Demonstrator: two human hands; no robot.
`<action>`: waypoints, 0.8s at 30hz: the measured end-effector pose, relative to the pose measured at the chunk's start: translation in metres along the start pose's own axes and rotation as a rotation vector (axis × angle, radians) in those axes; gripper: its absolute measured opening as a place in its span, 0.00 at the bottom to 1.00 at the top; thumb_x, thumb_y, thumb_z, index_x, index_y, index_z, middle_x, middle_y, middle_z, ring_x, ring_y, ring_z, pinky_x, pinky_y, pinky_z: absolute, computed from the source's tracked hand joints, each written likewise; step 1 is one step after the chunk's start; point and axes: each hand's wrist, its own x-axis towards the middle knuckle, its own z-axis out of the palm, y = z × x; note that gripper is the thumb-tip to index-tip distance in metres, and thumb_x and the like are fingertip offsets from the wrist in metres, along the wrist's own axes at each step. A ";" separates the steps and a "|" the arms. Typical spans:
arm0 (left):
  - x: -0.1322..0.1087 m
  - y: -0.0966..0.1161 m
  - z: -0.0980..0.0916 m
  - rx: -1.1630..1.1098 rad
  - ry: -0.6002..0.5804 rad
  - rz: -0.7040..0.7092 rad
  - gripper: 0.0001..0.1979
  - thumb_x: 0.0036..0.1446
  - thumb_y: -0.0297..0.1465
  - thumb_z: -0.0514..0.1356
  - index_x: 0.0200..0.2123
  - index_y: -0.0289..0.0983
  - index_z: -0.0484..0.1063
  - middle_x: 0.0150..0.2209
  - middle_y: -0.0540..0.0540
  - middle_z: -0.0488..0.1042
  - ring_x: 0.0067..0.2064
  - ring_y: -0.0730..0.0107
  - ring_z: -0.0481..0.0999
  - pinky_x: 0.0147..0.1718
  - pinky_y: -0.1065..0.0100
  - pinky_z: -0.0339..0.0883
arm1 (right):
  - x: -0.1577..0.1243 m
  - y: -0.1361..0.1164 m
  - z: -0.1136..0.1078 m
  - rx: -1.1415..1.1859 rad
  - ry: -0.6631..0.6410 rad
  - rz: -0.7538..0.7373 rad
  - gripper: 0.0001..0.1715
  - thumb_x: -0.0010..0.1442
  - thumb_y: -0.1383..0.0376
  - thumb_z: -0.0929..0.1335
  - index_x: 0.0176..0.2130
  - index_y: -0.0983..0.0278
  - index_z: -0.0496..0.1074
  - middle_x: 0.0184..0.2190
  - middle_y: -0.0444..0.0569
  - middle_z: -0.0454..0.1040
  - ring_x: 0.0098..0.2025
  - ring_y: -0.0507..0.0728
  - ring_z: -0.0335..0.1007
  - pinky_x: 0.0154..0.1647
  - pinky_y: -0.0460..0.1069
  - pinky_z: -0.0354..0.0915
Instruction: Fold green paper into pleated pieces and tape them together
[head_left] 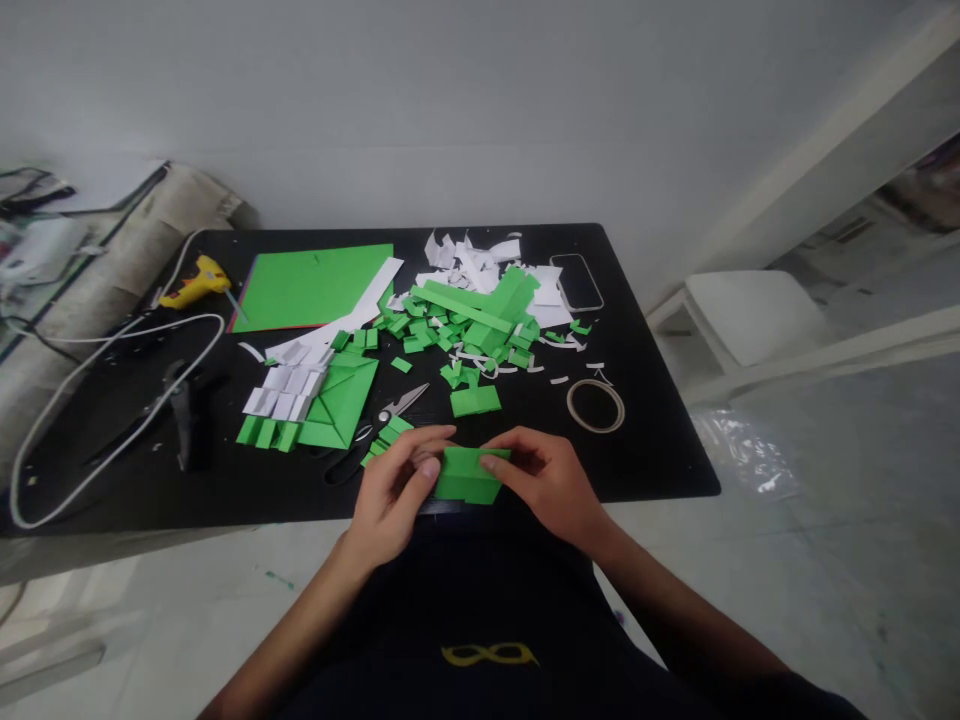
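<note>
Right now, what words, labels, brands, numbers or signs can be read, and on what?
No readable words or numbers.
On the shirt: yellow looped emblem, no letters.
On the green paper in left hand and right hand: nothing.
On the glue gun: label, if any, too small.

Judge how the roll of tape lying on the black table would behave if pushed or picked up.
The roll of tape lies flat on the black table, so a push would probably slide it, not roll it. Its thin ring looks light and may flex when pinched. Stood on edge, it could roll.
</note>
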 end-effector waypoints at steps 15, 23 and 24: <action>-0.001 -0.013 0.016 -0.186 0.001 -0.220 0.17 0.66 0.38 0.68 0.54 0.40 0.72 0.37 0.49 0.77 0.36 0.69 0.76 0.37 0.69 0.72 | 0.007 0.002 0.001 -0.059 0.184 -0.074 0.11 0.65 0.56 0.74 0.35 0.61 0.81 0.33 0.48 0.82 0.35 0.57 0.78 0.36 0.51 0.73; -0.007 -0.027 0.012 0.010 -0.073 -0.153 0.25 0.60 0.33 0.72 0.58 0.44 0.71 0.58 0.40 0.73 0.32 0.73 0.75 0.31 0.68 0.74 | 0.011 0.014 -0.004 0.198 0.156 0.055 0.19 0.57 0.61 0.77 0.47 0.59 0.72 0.39 0.48 0.83 0.39 0.58 0.82 0.39 0.51 0.76; -0.007 -0.026 0.011 0.052 -0.071 -0.114 0.24 0.61 0.32 0.72 0.58 0.44 0.72 0.59 0.39 0.72 0.35 0.71 0.76 0.31 0.68 0.74 | 0.011 0.014 -0.004 0.202 0.145 0.045 0.22 0.56 0.63 0.77 0.49 0.58 0.71 0.39 0.47 0.83 0.40 0.58 0.82 0.40 0.51 0.76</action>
